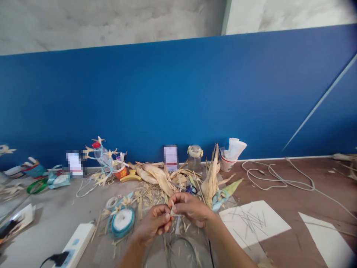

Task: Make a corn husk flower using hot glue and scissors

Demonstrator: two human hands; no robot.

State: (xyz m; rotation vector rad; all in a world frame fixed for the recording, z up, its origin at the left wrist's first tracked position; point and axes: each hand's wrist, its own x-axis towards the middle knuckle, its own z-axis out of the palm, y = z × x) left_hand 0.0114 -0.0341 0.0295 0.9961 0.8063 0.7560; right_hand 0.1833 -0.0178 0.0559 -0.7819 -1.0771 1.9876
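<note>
My left hand (155, 223) and my right hand (190, 208) meet low in the middle of the head view, both with fingers pinched. Between their fingertips is a small pale piece of corn husk (174, 212), mostly covered by the fingers. Husk scraps (152, 195) litter the table around them. Just beyond lie dried corn husks (158, 176), and a taller husk bundle (212, 178) stands to the right. A spool of blue ribbon (122, 222) lies left of my left hand. Dark wire (181, 245) curves on the table below my hands.
White paper (272, 216) with thin wire pieces lies at right, near white cables (279, 178). At the back stand a lidded jar (194, 158), a paper cup (227, 163), a phone (170, 156) and a bottle with husk flowers (102, 154). A power strip (79, 242) sits front left.
</note>
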